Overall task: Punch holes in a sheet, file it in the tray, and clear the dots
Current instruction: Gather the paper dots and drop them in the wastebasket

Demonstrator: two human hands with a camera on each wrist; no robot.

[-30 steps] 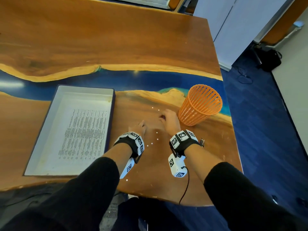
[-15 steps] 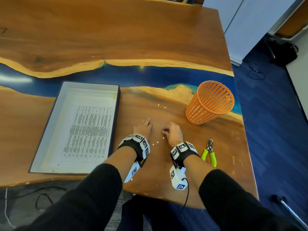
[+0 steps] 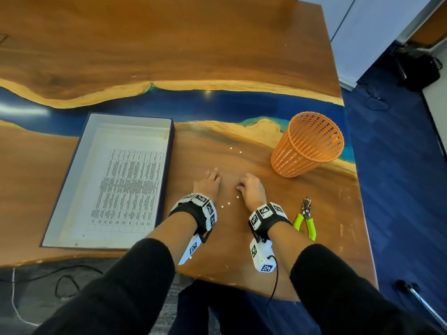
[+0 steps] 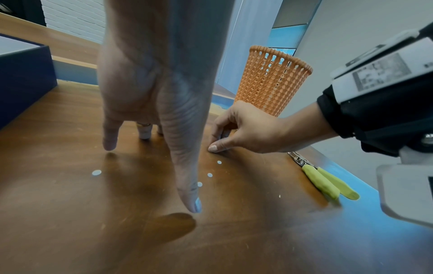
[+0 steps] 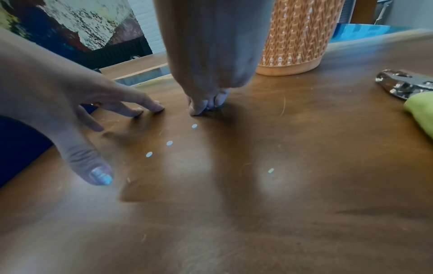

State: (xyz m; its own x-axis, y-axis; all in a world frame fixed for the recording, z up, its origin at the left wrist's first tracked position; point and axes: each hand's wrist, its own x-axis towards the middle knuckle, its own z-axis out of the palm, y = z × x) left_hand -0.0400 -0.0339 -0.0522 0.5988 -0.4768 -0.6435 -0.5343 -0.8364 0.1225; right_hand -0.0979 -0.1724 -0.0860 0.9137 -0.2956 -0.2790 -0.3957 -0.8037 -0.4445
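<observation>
Right hand [image 3: 251, 189] fingers bunched, tips pinched together on the table [image 3: 217, 44]; can't tell if a dot is caught. Left hand [image 3: 208, 183] spread flat, holding nothing. Three dots [image 3: 228, 203] lie between the wrists. Sheet [image 3: 125, 192] is in the tray [image 3: 72, 165]. Basket [image 3: 307, 143] and punch [image 3: 306, 217] sit to the right.

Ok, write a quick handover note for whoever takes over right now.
Left hand: open, fingers spread, tips on the table.
Right hand: fingers bunched at the tabletop as if pinching up a dot; none visible in them.
Sheet lies in the tray; punch set down right of the right hand.
Left: loose dots between the hands, two more further out; basket stands far right.
</observation>
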